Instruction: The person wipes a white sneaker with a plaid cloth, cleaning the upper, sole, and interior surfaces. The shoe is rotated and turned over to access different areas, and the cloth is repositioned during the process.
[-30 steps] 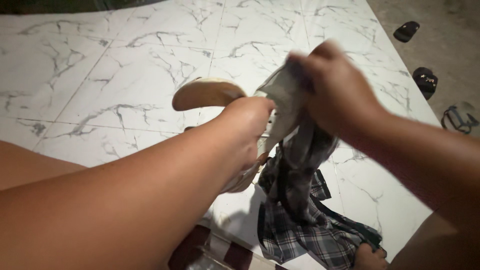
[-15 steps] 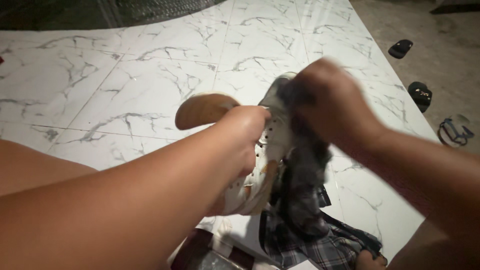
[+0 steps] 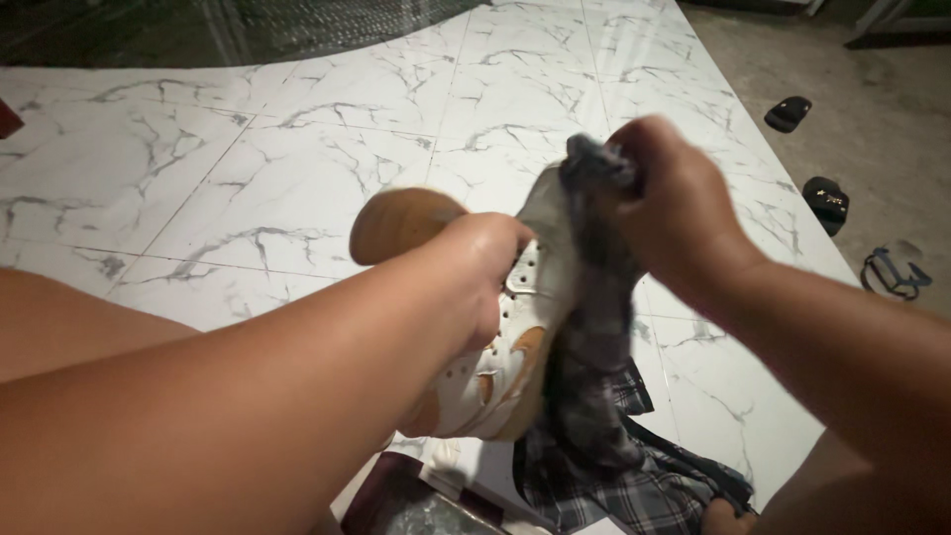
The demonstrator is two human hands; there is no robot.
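Left hand (image 3: 475, 267) grips white shoe (image 3: 520, 337); right hand (image 3: 674, 203) presses bunched plaid cloth (image 3: 594, 327) against it.

Both bare forearms reach forward from the bottom corners and converge mid-frame. The left hand (image 3: 485, 263) is bent at the wrist, fingers curled away from the camera in a closed grip, knuckles up. The right hand (image 3: 669, 203) sits slightly higher, clenched into a tight fist, back of the hand facing up.

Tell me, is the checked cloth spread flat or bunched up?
Bunched: the right hand grips the checked cloth against the shoe; the rest hangs crumpled.
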